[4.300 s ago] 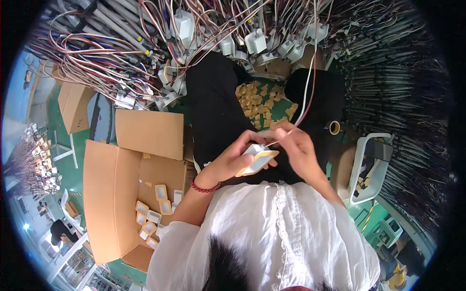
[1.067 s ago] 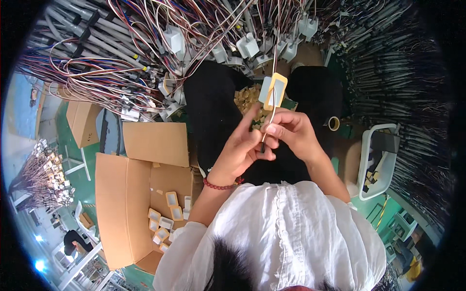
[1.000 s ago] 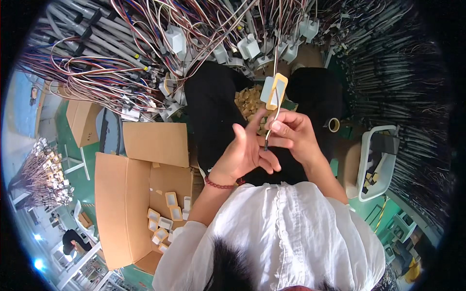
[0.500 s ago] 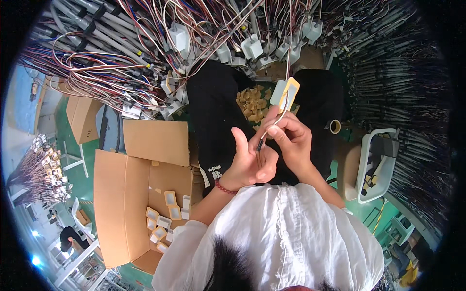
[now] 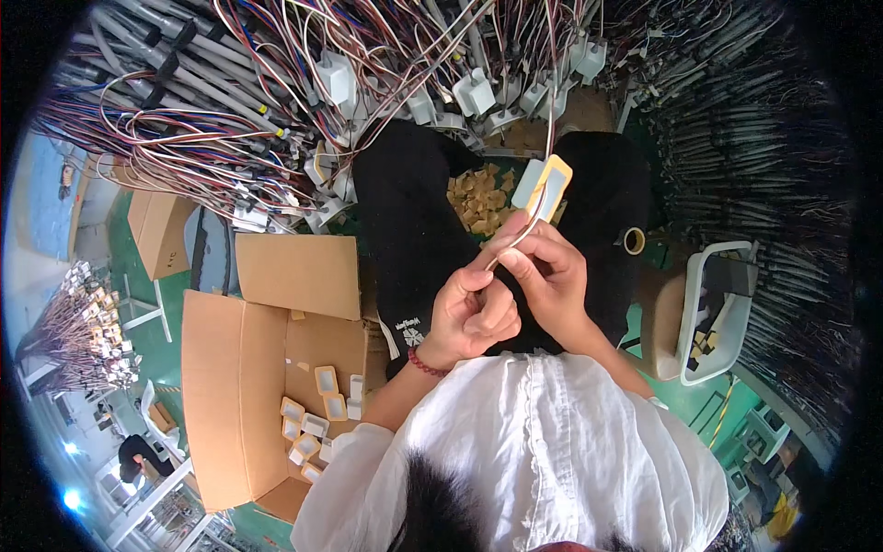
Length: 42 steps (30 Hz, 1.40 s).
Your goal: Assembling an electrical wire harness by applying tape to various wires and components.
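- Left hand [image 5: 475,317] and right hand [image 5: 557,281] are pinching the thin wires [image 5: 532,223] near the yellow-rimmed housing [image 5: 550,187].
- Gripping lightly, without tugging, should be keeping the wires unkinked.

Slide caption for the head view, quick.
Left hand and right hand pinch a thin cable emerging from a white, yellow-rimmed housing, an open cardboard box of similar housings at left.
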Motion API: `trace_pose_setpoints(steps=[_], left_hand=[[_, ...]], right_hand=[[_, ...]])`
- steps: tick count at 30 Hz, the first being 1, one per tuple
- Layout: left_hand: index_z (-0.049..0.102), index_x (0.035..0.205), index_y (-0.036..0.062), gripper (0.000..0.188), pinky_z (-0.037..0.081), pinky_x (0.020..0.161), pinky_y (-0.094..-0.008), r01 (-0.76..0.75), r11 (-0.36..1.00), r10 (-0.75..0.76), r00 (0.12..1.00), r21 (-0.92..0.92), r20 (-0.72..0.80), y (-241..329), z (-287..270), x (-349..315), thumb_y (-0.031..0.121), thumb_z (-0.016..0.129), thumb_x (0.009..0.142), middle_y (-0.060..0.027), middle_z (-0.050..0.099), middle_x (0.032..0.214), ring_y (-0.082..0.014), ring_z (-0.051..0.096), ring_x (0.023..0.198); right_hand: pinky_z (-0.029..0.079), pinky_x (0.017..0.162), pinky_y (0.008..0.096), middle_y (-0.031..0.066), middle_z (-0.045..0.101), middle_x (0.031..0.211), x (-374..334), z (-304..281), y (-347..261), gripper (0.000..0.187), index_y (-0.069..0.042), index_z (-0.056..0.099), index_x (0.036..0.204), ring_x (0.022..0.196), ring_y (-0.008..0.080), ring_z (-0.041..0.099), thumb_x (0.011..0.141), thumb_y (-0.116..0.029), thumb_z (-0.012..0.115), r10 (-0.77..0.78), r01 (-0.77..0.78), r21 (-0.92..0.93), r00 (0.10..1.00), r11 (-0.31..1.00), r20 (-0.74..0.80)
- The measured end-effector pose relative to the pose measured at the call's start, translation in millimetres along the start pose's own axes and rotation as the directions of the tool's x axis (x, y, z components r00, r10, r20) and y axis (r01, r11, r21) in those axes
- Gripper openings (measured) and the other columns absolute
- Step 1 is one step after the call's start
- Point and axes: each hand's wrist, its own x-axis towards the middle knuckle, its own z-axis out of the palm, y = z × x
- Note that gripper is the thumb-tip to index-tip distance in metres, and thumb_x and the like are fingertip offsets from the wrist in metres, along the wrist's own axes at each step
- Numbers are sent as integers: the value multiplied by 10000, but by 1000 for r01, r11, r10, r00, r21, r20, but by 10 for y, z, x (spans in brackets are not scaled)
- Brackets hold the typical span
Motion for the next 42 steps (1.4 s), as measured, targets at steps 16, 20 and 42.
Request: trace_pose_setpoints(steps=[16, 20, 42], left_hand=[[96, 1483, 102, 612, 242, 366, -226, -7, 998, 9, 999, -62, 35, 7, 83, 28, 159, 305, 911, 10, 286, 426, -88, 221, 331], [150, 1470, 62, 594, 230, 364, -229, -39, 996, 47, 995, 85, -92, 46, 56, 2, 147, 297, 901, 28, 268, 418, -78, 215, 331], [82, 1466, 6, 636, 221, 390, -264, 5, 967, 46, 980, 254, -193, 365, 14, -634, 132, 295, 880, 13, 268, 405, -106, 200, 342]], right_hand=[[448, 616, 255, 68, 616, 793, -16, 66, -47, 105, -20, 694, 901, 691, 156, 580, 798, -36, 677, -111, 111, -3, 990, 994, -89], [428, 568, 258, 61, 619, 760, -14, -41, -56, 121, -9, 682, 874, 635, 144, 560, 767, -54, 715, -40, 35, -159, 999, 987, -30], [508, 689, 315, 111, 666, 846, 658, -174, -41, 180, -9, 695, 925, 792, 240, 641, 745, -1, 704, -141, 203, -27, 762, 979, 632]])
